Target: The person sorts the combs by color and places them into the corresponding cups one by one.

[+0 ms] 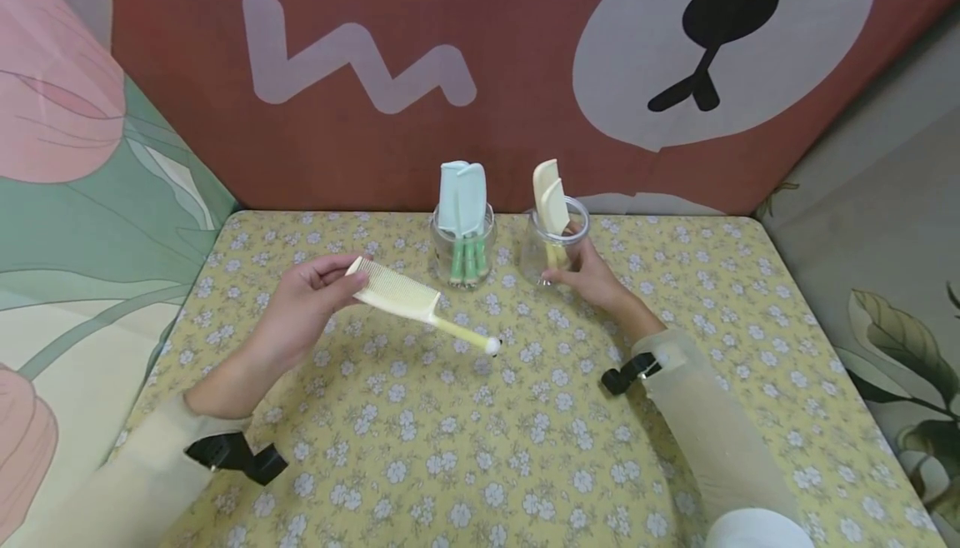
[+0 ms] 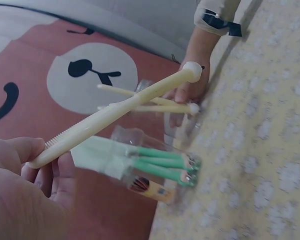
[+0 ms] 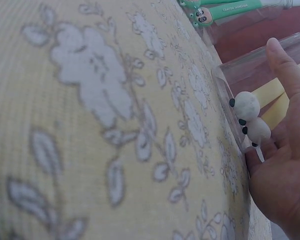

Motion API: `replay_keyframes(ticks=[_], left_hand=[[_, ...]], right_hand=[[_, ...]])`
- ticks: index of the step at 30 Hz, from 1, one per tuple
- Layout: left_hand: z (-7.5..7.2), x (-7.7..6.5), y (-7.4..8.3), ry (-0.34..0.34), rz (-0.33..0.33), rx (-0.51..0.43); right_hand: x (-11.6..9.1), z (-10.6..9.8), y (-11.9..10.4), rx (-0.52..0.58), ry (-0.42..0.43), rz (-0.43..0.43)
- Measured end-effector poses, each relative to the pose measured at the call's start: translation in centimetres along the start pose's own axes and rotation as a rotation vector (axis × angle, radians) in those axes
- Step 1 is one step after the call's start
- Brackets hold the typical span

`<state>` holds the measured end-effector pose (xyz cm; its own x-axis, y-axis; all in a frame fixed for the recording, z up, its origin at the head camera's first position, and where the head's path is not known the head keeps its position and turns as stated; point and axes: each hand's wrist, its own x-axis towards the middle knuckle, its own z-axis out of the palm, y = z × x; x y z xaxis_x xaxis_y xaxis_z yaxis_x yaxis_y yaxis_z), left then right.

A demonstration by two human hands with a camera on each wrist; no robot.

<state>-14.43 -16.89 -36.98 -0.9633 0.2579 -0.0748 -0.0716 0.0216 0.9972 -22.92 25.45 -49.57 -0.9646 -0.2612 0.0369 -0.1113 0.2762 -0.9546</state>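
My left hand (image 1: 315,290) pinches the toothed end of a cream comb (image 1: 397,288) between thumb and fingers. The comb's yellow handle slants down to the right, with a white ball-shaped tip, above the table. At the right, my right hand (image 1: 588,269) grips a clear jar (image 1: 534,252) low on its side, the thumb in front. Two cream combs (image 1: 551,198) stand in that jar, heads up. Through its wall in the right wrist view show their white ball-shaped handle ends (image 3: 247,106) with black dots.
Left of the gripped jar stands another clear jar (image 1: 491,227) holding several pale blue combs (image 1: 462,194) with green handles. A yellow floral cloth (image 1: 480,448) covers the table. A printed red backdrop (image 1: 360,156) rises behind it. A white round object (image 1: 757,529) shows at the bottom right edge.
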Motion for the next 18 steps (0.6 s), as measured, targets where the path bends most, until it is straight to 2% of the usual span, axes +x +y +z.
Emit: replay_keyframes(ticks=[6, 13, 18], left_hand=[[1.4, 1.4, 2.1, 0.014, 0.056, 0.003], [3.1, 3.5, 4.6, 0.019, 0.136, 0.031], [4.7, 5.2, 6.4, 0.031, 0.170, -0.016]], right_hand=[[0.0, 0.0, -0.4, 0.007, -0.005, 0.032], [-0.7, 0.2, -3.1, 0.007, -0.020, 0.015], [-0.8, 0.3, -3.2, 0.015, -0.018, 0.001]])
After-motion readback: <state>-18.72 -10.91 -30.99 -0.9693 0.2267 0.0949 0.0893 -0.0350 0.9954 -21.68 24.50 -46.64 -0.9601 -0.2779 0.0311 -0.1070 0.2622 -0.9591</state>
